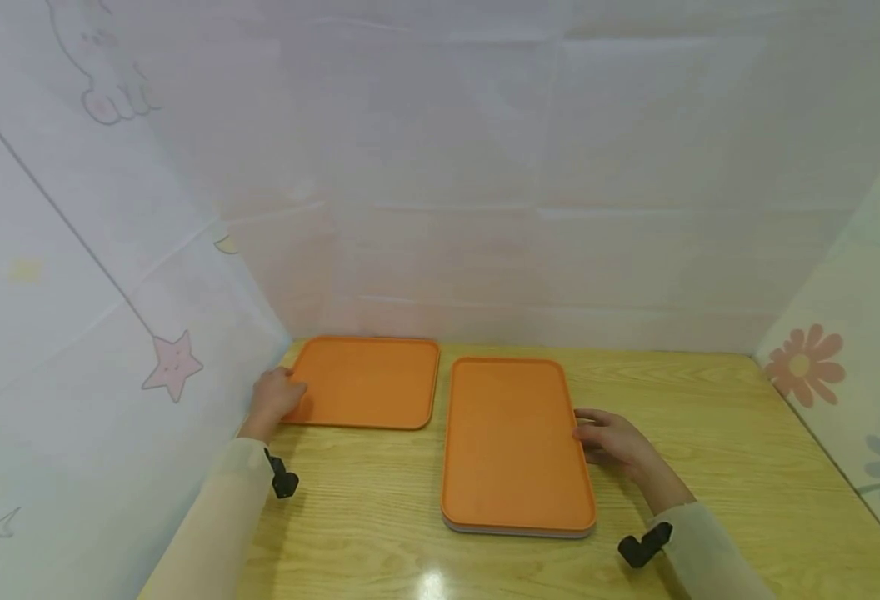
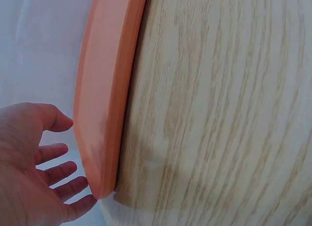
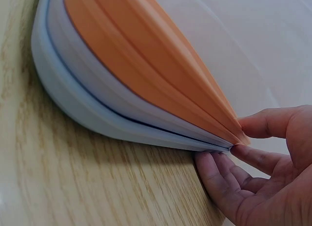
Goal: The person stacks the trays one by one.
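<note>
At the back left of the table lies an orange tray [image 1: 365, 383], its long side running left to right. My left hand [image 1: 277, 396] is at its left end. In the left wrist view the fingers [image 2: 66, 189] are spread and slightly bent, thumb and little fingertip right at the tray's edge. Another orange tray [image 1: 518, 442] tops a stack near the middle, with a lavender tray [image 3: 95, 67] and a light blue tray [image 3: 63, 89] beneath it. My right hand [image 1: 620, 442] pinches the stack's right edge, thumb at the orange rim and fingers lower down at the seam and underside.
Both tray piles rest on a light wood-grain table [image 1: 365, 517]. A pale cloth wall [image 1: 530, 208] rises along the back, with printed cloth sides at left and right. Each wrist wears a small black camera [image 1: 281, 479].
</note>
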Motion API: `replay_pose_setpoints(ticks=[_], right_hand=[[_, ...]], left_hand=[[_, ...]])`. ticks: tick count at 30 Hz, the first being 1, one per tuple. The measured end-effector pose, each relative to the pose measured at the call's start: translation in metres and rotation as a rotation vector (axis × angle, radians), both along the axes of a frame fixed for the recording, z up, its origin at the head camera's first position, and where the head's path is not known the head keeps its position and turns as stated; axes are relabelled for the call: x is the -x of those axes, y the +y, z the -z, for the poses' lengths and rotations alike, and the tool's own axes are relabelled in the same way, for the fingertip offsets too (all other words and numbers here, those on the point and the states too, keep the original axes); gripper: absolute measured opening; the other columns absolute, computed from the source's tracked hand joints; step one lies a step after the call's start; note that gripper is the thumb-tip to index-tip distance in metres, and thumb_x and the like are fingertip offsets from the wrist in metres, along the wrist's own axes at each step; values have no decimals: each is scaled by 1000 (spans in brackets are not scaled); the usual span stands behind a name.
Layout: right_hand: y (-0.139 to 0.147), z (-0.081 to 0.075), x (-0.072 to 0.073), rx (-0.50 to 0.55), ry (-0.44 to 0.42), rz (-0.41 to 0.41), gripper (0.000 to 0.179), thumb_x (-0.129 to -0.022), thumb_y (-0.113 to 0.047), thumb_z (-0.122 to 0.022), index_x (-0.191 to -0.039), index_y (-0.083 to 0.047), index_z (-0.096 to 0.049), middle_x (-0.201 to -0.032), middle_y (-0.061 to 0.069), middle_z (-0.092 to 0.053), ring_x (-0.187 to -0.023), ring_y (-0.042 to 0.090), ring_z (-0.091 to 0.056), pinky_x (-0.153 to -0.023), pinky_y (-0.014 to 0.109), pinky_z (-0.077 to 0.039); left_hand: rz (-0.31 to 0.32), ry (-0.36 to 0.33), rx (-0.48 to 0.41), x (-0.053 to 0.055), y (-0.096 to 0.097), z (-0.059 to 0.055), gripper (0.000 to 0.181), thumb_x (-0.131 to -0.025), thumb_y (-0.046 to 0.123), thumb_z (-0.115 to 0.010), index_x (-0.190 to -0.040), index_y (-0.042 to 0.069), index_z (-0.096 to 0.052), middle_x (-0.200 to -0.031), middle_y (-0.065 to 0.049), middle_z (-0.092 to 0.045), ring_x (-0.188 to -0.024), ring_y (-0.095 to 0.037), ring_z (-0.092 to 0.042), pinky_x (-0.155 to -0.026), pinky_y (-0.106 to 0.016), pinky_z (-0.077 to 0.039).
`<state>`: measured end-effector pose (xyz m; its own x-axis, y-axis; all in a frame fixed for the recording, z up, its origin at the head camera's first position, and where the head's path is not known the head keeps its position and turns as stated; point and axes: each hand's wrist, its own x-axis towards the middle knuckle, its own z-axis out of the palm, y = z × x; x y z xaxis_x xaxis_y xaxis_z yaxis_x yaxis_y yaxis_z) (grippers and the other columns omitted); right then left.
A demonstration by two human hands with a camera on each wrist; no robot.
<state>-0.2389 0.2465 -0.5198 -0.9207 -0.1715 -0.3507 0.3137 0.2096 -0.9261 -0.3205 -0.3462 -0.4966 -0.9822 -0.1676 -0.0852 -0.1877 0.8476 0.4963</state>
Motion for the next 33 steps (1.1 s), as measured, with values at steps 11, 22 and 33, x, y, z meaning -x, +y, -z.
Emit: replay_pose_setpoints(ticks=[11,22,33], right_hand=[[1,-3,0,-5,9,-14,66,-98,-17,-65,-153,4,-35,-127,22,-66,-104,26,-70,-84,41,-60],[2,-3,3,26,-4,-27,65,-99,-14,-63,-154,5,-34,-124,21,-67,-105,27,-70,-86,42,-60],[3,-1,3,24,1,-42,67,-100,-17,-63,-154,5,-32,-140,27,-56,-111,29,-67,-87,43,-60]], left_hand=[[2,-35,26,-7,-6,3,61,-99,23,-49,-140,-21,-38,-134,-44,-45,-120,-57,-47,-99,-62,-43],[-7,-37,112,-2,-13,12,16,-93,6,-44,-87,-7,-51,-79,-20,-52,-71,-34,-48,-66,-43,-44],[-8,-80,98,-2,-17,15,25,-99,5,-43,-79,-4,-54,-72,-16,-51,-66,-31,-49,-59,-36,-43]])
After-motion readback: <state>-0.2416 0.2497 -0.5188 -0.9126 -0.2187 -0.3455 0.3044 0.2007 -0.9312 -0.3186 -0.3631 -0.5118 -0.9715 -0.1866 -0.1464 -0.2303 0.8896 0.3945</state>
